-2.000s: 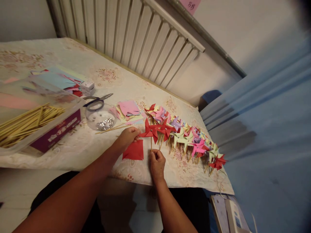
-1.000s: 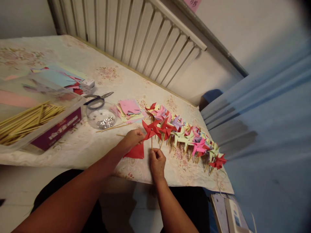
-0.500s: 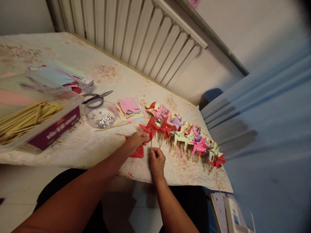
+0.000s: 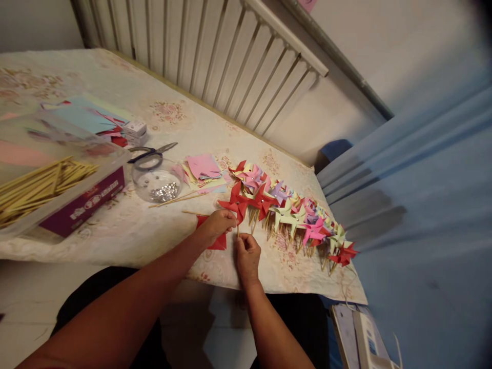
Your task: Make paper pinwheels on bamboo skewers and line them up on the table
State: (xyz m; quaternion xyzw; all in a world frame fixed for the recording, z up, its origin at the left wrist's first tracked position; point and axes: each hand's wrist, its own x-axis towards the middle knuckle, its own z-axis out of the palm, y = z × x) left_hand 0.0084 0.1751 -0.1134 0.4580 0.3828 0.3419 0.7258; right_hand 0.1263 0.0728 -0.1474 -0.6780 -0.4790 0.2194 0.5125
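A red paper pinwheel (image 4: 237,199) with a pin at its middle stands upright at the front left of a row of finished pinwheels. My right hand (image 4: 249,256) is closed in a pinch round its thin stick, low down. Just above, my left hand (image 4: 220,225) is closed at the pinwheel's lower blade, its fingertips pressed together. A red paper square (image 4: 219,242) lies partly hidden under my left hand. Another red pinwheel (image 4: 263,202) stands right beside the held one.
Many colourful pinwheels (image 4: 294,215) stretch to the right. To the left are a round dish of metal pins (image 4: 163,192), scissors (image 4: 151,155), stacked paper squares (image 4: 203,166), loose sticks (image 4: 177,199) and a plastic box (image 4: 82,205) of sticks. A metal railing (image 4: 215,56) runs behind.
Both hands keep their hold on the red pinwheel. The left fingertips have shifted very slightly at its lower blade; the view has drifted a little.
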